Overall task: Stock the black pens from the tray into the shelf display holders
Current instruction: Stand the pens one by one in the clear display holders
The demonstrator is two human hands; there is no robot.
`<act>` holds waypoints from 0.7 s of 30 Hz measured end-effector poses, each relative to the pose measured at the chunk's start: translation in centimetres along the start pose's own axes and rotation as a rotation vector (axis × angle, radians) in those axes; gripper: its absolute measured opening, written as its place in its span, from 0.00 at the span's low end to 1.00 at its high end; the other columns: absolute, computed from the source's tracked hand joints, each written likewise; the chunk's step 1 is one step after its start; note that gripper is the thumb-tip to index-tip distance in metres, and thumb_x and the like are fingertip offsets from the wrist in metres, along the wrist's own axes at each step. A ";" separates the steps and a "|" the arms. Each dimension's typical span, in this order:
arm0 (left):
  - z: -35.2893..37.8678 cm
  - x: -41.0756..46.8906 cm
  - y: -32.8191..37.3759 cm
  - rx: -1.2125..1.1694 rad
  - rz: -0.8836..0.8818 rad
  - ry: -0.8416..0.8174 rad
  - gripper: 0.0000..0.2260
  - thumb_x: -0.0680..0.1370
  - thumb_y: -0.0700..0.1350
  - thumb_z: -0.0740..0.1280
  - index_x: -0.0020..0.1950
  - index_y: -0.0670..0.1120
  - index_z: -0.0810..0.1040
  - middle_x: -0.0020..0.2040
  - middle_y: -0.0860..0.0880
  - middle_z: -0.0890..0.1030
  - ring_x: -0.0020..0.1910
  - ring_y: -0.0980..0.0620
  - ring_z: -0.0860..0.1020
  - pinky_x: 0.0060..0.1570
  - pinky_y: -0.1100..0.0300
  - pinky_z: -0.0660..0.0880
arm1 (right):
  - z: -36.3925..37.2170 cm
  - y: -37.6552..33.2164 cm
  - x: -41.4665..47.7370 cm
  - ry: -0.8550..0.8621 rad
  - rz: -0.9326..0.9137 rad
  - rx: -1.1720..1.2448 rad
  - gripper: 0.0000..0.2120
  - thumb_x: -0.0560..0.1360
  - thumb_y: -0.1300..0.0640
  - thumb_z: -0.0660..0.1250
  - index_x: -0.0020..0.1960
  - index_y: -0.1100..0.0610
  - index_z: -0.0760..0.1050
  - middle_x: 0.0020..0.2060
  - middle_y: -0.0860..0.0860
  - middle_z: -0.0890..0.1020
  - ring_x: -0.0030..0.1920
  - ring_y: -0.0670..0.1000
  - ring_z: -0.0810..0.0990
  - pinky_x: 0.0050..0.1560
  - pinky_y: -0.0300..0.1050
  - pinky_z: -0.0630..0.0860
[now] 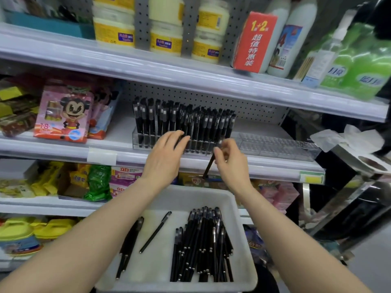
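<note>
A clear display holder [146, 140] on the middle shelf carries several black pens [186, 119] standing upright. To its right a second clear holder [275, 146] stands without pens. My left hand [167, 153] reaches the front of the filled holder with fingers stretched out over the pens. My right hand [230, 159] pinches one black pen [208, 167], tip pointing down and left, just in front of the holder's right end. Below, a white tray [239, 210] holds a heap of black pens [203, 246] and a few loose ones [156, 230].
Pink toy boxes [63, 115] stand left of the holders. Jars [114, 28], a red pack [254, 41] and green bottles [364, 66] fill the shelf above. Snack packs [97, 180] sit on the shelf below. A crumpled tissue [349, 138] lies on a dark counter at right.
</note>
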State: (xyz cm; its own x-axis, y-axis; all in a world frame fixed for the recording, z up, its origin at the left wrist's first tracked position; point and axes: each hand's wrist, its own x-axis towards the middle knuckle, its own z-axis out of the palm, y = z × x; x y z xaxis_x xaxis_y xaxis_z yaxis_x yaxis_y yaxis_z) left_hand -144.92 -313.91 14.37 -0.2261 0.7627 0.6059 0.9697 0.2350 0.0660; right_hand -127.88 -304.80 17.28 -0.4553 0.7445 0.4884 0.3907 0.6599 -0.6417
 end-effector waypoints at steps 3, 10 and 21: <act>0.7 1.0 -0.3 0.029 -0.009 -0.032 0.31 0.72 0.34 0.70 0.74 0.44 0.67 0.70 0.44 0.70 0.70 0.44 0.66 0.70 0.51 0.65 | -2.8 -0.6 2.5 0.140 -0.001 0.042 0.05 0.81 0.51 0.62 0.55 0.51 0.69 0.39 0.45 0.79 0.39 0.49 0.81 0.43 0.52 0.79; 1.8 0.7 -0.3 0.048 0.004 -0.016 0.30 0.70 0.33 0.70 0.71 0.41 0.70 0.66 0.42 0.72 0.66 0.42 0.68 0.69 0.49 0.67 | -4.1 -0.5 5.1 0.325 0.019 0.044 0.09 0.82 0.52 0.60 0.60 0.55 0.70 0.42 0.42 0.77 0.42 0.49 0.78 0.47 0.50 0.76; 2.0 0.4 -0.1 0.030 -0.016 -0.054 0.31 0.69 0.33 0.69 0.72 0.41 0.68 0.68 0.43 0.70 0.67 0.41 0.66 0.70 0.48 0.65 | -1.3 1.9 6.1 0.181 0.008 -0.119 0.10 0.82 0.53 0.61 0.58 0.58 0.72 0.43 0.50 0.80 0.42 0.53 0.79 0.43 0.50 0.75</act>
State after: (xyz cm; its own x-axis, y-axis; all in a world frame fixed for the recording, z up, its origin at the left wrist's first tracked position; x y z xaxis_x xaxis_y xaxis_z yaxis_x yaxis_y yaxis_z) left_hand -145.30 -312.37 13.03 -0.2470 0.7901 0.5610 0.9630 0.2647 0.0512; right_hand -128.92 -298.88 19.85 -0.3047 0.7487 0.5887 0.4907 0.6531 -0.5767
